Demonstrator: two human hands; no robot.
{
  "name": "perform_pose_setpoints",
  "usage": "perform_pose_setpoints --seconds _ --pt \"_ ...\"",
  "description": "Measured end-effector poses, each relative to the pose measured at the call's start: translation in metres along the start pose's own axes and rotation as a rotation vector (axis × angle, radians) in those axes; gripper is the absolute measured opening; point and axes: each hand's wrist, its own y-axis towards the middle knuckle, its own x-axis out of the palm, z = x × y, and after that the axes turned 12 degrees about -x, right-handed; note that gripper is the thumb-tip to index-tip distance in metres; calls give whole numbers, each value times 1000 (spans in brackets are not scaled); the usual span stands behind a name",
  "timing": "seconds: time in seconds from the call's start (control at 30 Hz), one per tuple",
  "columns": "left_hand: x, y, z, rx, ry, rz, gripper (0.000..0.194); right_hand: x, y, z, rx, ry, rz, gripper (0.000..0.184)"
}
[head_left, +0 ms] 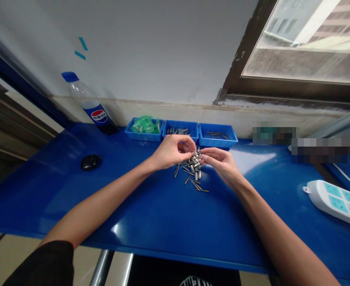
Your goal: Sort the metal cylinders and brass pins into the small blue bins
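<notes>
Head cam: left hand (172, 151) and right hand (219, 161) both pinching tiny metal parts (196, 154) over the pile (193, 171) on blue table (151, 206).

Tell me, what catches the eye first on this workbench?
Two bare hands meet at mid-table: the left hand and right hand pinch small parts over a loose pile of grey metal sleeves and thin brass pins. Behind them stand three blue plastic bins; a cola bottle with a blue cap leans far left.

Glossy blue table (163, 214); metal pins (194, 174)
</notes>
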Motion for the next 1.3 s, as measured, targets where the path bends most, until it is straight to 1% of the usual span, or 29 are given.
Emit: perform_pose_setpoints --seconds 0.1,0.17,0.3,0.37,0.43,0.53,0.6,0.7,0.77,0.83,0.93,1.13,1.2,1.3 --pt "1 0 -1 9 18 -23 5 0 0 2 21 27 29 34" --pt "0 1 -3 23 70 -44 7 0 1 3 15 19 49 34" --pt "-3 2 -9 38 289 -82 14 -3 2 5 -7 -15 63 34" --pt "-6 2 -11 7 415 -103 15 -4 3 4 -11 -29 76 34" --pt "-10 1 -13 -57 542 -115 15 -5 3 2 -23 -31 99 30" --pt "-14 -2 -15 -132 733 -124 22 -7 3 -3 -82 -26 163 23" --pt "-16 -3 -17 -148 809 -135 26 -9 3 -6 -132 -49 205 28" --pt "-15 -4 -22 -154 806 -166 25 -13 4 -8 -168 -91 228 49" --pt "-13 -3 -25 -150 779 -170 23 -16 5 -7 -160 -87 237 56" --pt "-10 -3 -28 -142 760 -157 26 -17 6 -7 -142 -70 245 54" --pt "-8 -2 -30 -126 724 -151 28 -15 5 -6 -118 -60 227 45" --pt "-12 -1 -22 -148 624 -137 31 -12 4 -4 -93 -43 190 35" --pt "-15 0 -19 -129 582 -121 30 -13 4 -3 -97 -44 184 33" --pt "-18 1 -15 -66 481 -99 31 -13 4 -2 -97 -39 158 31"
